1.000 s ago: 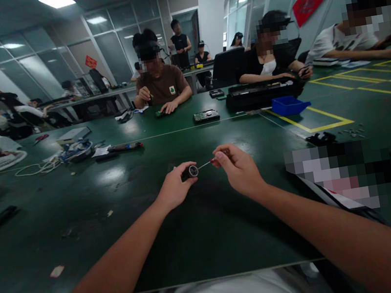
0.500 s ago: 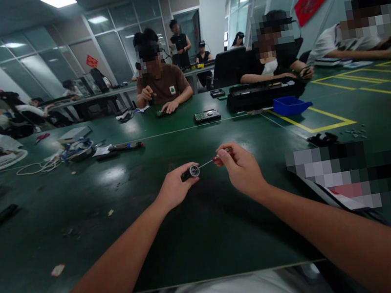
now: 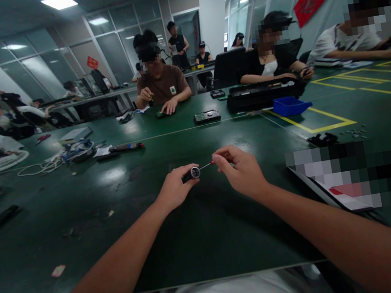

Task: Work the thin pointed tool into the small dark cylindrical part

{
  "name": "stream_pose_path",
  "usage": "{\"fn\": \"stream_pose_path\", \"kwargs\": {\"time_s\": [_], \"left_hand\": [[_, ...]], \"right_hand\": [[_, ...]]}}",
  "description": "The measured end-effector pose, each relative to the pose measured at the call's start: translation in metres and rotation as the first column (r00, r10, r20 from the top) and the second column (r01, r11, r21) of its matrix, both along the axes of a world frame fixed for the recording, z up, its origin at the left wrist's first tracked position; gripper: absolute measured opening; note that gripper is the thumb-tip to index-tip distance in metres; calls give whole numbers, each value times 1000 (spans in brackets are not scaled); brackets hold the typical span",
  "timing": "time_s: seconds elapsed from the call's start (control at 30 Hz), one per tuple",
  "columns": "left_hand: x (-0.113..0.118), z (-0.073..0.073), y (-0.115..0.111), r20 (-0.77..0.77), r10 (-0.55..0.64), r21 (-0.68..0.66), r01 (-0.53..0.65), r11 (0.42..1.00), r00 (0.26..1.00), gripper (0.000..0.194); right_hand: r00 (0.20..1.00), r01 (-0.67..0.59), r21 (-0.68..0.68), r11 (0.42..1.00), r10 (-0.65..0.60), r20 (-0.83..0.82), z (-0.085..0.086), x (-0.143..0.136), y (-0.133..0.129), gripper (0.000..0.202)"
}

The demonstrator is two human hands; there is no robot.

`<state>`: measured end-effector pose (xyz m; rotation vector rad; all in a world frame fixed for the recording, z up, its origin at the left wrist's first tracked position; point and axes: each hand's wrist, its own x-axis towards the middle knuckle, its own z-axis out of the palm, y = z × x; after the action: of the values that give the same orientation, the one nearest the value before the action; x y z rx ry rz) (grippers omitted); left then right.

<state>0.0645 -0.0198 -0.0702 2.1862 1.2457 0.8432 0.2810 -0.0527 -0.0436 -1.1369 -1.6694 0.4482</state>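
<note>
Above the green table (image 3: 209,233), my left hand (image 3: 174,189) is closed around a small black cylindrical part (image 3: 194,172) with a round, silvery-rimmed end turned toward me. What lies inside that end is too small to make out. My right hand (image 3: 241,169) pinches the reddish handle of a screwdriver (image 3: 206,165). Its thin metal shaft points left, and the tip reaches the cylinder's rim. Most of the handle is hidden by my right fingers.
Across the table a person in brown (image 3: 167,84) handles a green board. A hard drive (image 3: 207,116), a blue bin (image 3: 291,105) and a long black housing (image 3: 265,93) stand beyond my hands. An electric screwdriver (image 3: 126,147) lies left, a blurred-out sheet (image 3: 338,183) right.
The fingers of my right hand have shifted on the screwdriver handle, with less of it showing now. My left hand and the cylinder have hardly moved.
</note>
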Motion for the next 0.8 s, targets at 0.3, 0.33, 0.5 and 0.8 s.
{"fn": "stream_pose_path", "kwargs": {"time_s": [0.3,0.33,0.5,0.8], "left_hand": [[-1,-2,2,13,15,12,-15,1000,1000,40],[-1,-2,2,13,12,15,-12,1000,1000,40],[-1,-3,3,19,22,21,-23,1000,1000,41],[1,3,-1,-33,-20,55,22,998,999,40]], "right_hand": [[998,-32,-57,998,35,56,2,0,0,28],[998,-20,-62,998,24,57,2,0,0,31],[999,-21,-59,998,19,-49,-4,-1,1,20],[853,-132,-239,962,-13,-522,-11,-4,17,25]]}}
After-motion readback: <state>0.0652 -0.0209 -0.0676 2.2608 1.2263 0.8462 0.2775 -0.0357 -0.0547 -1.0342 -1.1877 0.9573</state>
